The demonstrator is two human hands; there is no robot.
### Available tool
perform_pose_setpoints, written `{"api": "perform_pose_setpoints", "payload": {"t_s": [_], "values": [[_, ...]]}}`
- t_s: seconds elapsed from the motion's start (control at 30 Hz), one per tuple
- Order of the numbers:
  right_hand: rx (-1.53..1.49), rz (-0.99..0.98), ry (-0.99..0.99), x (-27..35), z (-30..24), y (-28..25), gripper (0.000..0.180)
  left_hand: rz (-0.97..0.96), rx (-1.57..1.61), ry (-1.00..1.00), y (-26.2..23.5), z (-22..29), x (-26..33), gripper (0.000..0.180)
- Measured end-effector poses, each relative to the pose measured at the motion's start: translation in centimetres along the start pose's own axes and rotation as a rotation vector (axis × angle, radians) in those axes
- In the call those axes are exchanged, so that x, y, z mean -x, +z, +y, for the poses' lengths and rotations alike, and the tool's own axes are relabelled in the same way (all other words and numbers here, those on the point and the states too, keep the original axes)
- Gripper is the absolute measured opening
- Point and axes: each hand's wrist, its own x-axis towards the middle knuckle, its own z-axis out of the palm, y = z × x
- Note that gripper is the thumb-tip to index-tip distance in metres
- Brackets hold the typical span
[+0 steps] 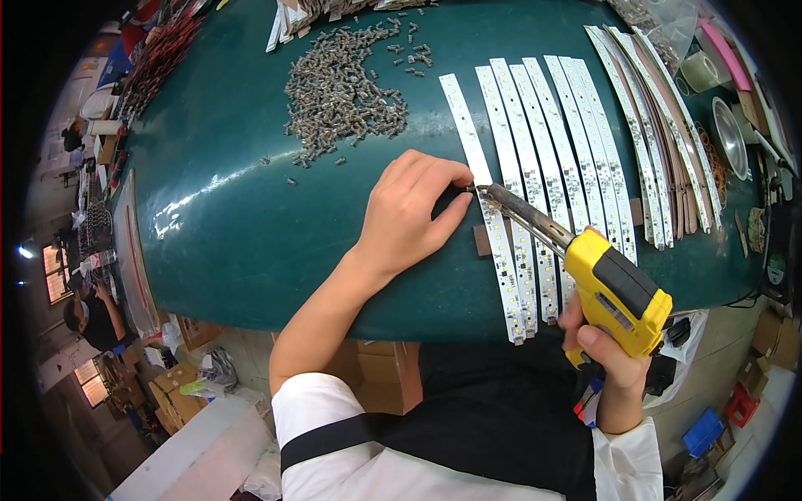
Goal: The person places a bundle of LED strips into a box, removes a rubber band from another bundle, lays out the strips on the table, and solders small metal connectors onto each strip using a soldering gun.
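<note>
My right hand (603, 355) is wrapped round the grip of a yellow and black soldering gun (622, 292). Its tip points up and left and meets the nearest LED strip (499, 250) around the middle of its length. From the other side, my left hand (411, 207) pinches a small dark metal part (469, 189) between thumb and forefinger at that strip's left edge, close against the hot tip. Several more white LED strips (535, 134) lie side by side to the right, partly covered by the gun. A brown block (482, 240) shows under the strips.
A heap of small metal parts (338, 92) lies on the green table (225, 250), with a few strays around it. More strips (660, 142) are stacked at the right, near a metal bowl (729, 138) and a tape roll (700, 72). Another person (98, 313) is at far left.
</note>
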Motion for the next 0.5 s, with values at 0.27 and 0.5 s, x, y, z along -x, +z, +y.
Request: {"api": "perform_pose_setpoints", "payload": {"t_s": [0.27, 0.5], "values": [[-0.146, -0.015, -0.071, 0.4, 0.4, -0.7, 0.056, 0.001, 0.009, 0.006, 0.0, 0.0, -0.2, 0.023], [-0.100, 0.130, -0.158, 0.4, 0.2, -0.2, 0.061, -0.009, 0.028, -0.051, -1.1, 0.3, -0.5, 0.022]]}}
